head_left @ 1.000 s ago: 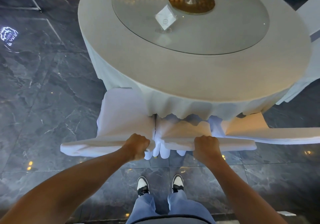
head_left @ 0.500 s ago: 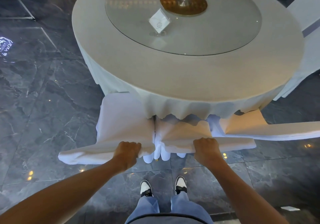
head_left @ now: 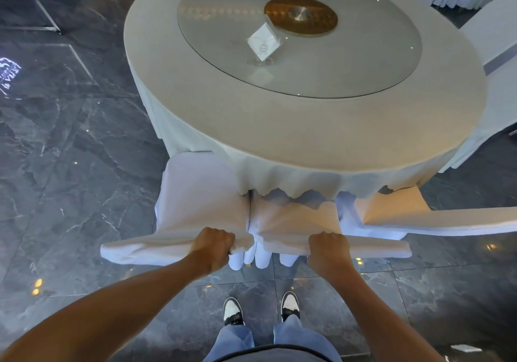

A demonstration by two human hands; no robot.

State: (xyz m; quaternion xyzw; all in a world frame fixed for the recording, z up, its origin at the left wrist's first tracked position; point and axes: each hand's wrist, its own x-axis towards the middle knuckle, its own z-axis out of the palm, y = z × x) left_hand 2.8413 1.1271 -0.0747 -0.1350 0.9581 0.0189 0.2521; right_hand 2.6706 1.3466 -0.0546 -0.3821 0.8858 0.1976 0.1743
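Note:
Two white-covered chairs stand side by side, tucked under a round table point(head_left: 279, 138) draped in a pale cloth. My left hand point(head_left: 214, 248) grips the top of the left chair's back point(head_left: 156, 247). My right hand point(head_left: 328, 251) grips the top of the right chair's back point(head_left: 375, 248). Both fists curl over the fabric edge, knuckles up. The chair seats point(head_left: 201, 194) reach under the tablecloth hem.
A glass turntable point(head_left: 363, 62) with a brass centre and a small card stand point(head_left: 263, 44) sits on the table. A third covered chair point(head_left: 447, 219) stands to the right, another at far right point(head_left: 492, 31). Dark marble floor point(head_left: 70, 152) surrounds everything; my shoes point(head_left: 233, 311) are below.
My left hand slid a little left along the chair back, then back toward the gap between the chairs. The view shifted slightly; both grips remain.

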